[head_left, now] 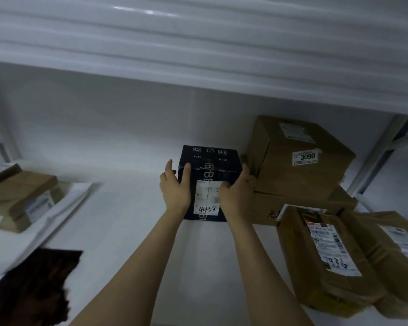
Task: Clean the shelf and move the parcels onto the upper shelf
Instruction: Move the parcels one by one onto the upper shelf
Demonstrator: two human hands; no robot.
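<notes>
A dark navy box (pixel 210 170) with a white label marked 4458 stands on the white shelf (pixel 132 220), near its back wall. My left hand (pixel 174 184) grips its left side, thumb on the top face. My right hand (pixel 236 191) grips its right side, fingers wedged between it and the brown box marked 3090 (pixel 299 161). That brown box sits on a flatter brown carton (pixel 269 211). Nearer on the right lie a brown parcel marked 936 (pixel 327 260) and another brown parcel (pixel 396 255).
The underside of the shelf above (pixel 198 43) hangs overhead. At the left, a brown parcel (pixel 21 196) lies on white flat mailers (pixel 57 215), with a dark cloth (pixel 33 288) at the near left. A metal upright (pixel 382 154) frames the right end.
</notes>
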